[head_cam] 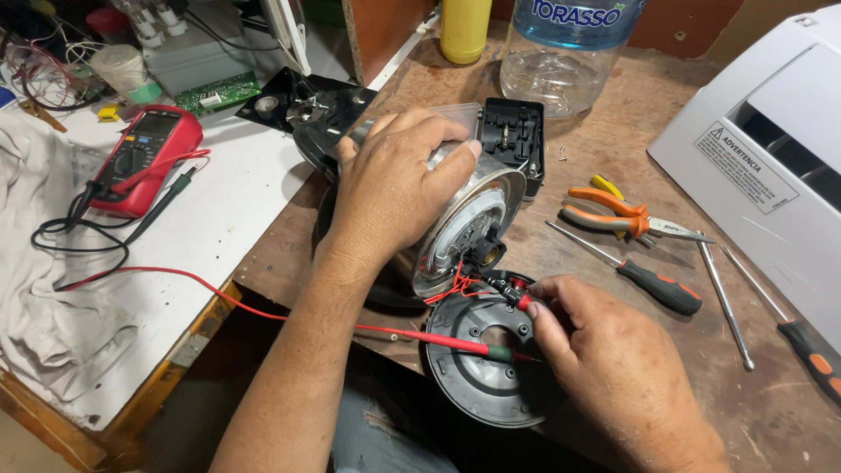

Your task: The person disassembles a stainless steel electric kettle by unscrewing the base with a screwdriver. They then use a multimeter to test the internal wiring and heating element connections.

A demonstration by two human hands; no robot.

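My left hand [392, 186] grips a metal electric kettle [467, 221] lying on its side, its underside facing right with thin red wires [453, 285] hanging out. My right hand [613, 359] pinches a small red part [519, 289] wired to the kettle, just above the round black base cover [491, 372] lying on the bench. A red meter probe [438, 340] lies across that cover, its tip under my right fingers.
A red multimeter [144, 158] with leads sits on the white board at left, near a green circuit board [219, 92]. Orange-handled pliers [618, 213], screwdrivers [653, 282], a plastic bottle [565, 52], a yellow can [464, 28] and a white appliance casing [771, 149] lie around the brown bench.
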